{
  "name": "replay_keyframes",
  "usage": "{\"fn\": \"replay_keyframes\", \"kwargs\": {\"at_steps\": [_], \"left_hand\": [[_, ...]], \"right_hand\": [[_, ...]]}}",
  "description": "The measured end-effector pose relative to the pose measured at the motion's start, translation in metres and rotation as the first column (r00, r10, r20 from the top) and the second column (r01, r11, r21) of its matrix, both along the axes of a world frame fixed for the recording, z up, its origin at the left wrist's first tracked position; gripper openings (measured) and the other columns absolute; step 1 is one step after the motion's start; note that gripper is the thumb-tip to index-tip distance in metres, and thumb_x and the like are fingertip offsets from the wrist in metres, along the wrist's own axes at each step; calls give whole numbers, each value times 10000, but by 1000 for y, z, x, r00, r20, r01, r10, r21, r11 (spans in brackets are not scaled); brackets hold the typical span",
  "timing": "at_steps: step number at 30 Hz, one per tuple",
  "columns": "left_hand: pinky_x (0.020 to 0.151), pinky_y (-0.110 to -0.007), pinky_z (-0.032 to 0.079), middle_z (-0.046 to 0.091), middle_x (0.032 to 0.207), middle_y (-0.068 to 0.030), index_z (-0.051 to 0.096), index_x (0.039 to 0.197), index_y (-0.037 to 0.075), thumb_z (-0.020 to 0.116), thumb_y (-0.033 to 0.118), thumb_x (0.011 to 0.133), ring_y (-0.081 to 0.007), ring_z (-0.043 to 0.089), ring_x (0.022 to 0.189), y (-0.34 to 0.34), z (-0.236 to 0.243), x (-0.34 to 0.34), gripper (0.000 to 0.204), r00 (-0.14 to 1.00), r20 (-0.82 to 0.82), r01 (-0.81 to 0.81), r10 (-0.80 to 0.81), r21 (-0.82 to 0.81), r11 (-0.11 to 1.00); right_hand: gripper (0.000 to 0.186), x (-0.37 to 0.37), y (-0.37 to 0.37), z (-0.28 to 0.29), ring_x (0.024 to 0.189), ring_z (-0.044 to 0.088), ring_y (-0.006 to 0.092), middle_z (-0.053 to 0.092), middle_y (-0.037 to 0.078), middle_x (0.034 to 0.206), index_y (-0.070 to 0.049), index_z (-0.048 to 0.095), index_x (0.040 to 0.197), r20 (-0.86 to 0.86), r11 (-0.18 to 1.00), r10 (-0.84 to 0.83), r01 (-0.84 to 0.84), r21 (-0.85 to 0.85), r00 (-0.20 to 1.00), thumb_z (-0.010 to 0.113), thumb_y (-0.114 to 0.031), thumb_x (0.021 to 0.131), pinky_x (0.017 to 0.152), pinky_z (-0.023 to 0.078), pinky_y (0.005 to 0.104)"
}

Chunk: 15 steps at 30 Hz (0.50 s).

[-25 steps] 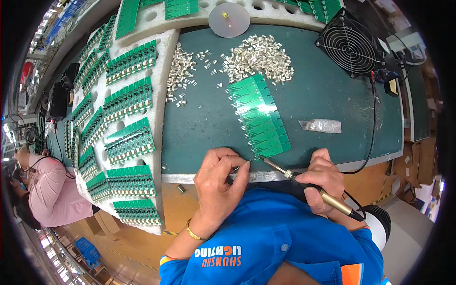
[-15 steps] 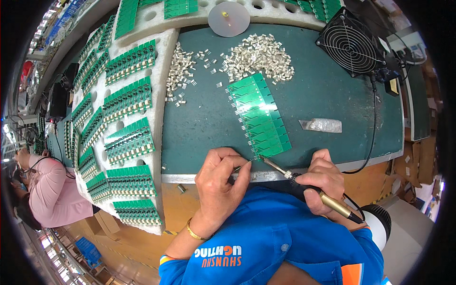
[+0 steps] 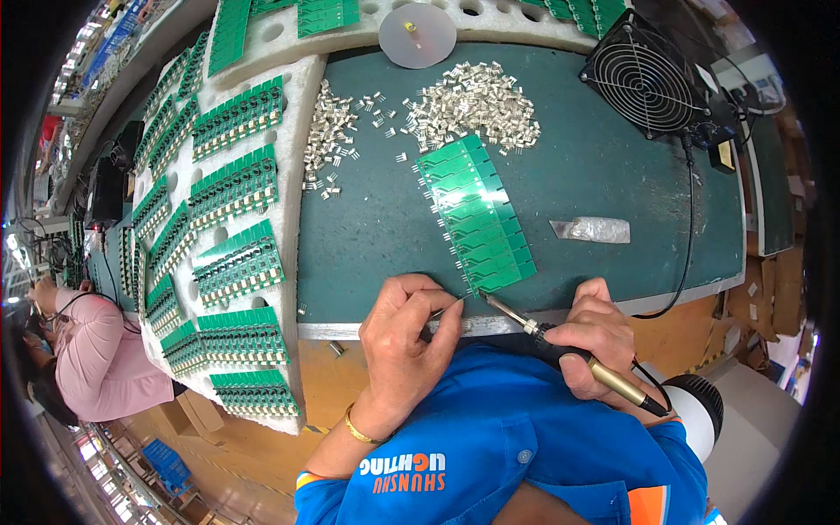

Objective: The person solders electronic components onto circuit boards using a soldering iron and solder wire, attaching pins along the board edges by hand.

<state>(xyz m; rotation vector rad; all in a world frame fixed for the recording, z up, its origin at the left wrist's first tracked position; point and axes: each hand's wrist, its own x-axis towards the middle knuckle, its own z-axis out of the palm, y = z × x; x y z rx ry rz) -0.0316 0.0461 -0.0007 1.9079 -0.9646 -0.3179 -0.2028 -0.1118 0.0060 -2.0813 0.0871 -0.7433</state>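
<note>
My left hand [image 3: 411, 337] pinches a thin solder wire [image 3: 465, 297] near the table's front edge, its end at the lower left corner of a green circuit board panel [image 3: 477, 210]. White pin connectors line the panel's left edge. My right hand [image 3: 591, 341] grips a soldering iron [image 3: 615, 377] with a gold handle and black cable, its tip touching or very close to that same corner. Whether tip and wire touch is too small to tell. Beyond the panel lie piles of small white connectors [image 3: 472, 105]; right of it lies a silver wrapped strip [image 3: 595, 230].
White foam trays [image 3: 297, 175] of populated boards fill the left and back. A silver disc [image 3: 417, 52] sits at the back, a black fan [image 3: 643, 83] at the back right. A co-worker in pink [image 3: 114, 350] sits at left. A round white object [image 3: 687, 429] is low at right.
</note>
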Motion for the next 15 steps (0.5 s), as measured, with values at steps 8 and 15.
{"fn": "replay_keyframes", "kwargs": {"at_steps": [8,15], "left_hand": [[523,-228,422,621,882,-65,686,809,18,747,-25,741,-98,531,641,0,1,0,101,1000,-6,1,-1,13,1000],[527,-228,432,623,884,-71,685,808,15,747,-25,742,-109,548,663,0,-1,0,99,1000,12,14,-14,4,1000]], "right_hand": [[197,0,0,2,494,461,186,544,20,583,-33,647,953,-9,1000,0,0,3,1000,660,-197,846,627,368,361],[210,-1,0,1,502,468,187,546,19,589,-36,638,980,-14,1000,13,-13,-3,1000,662,-191,840,638,369,364]]}}
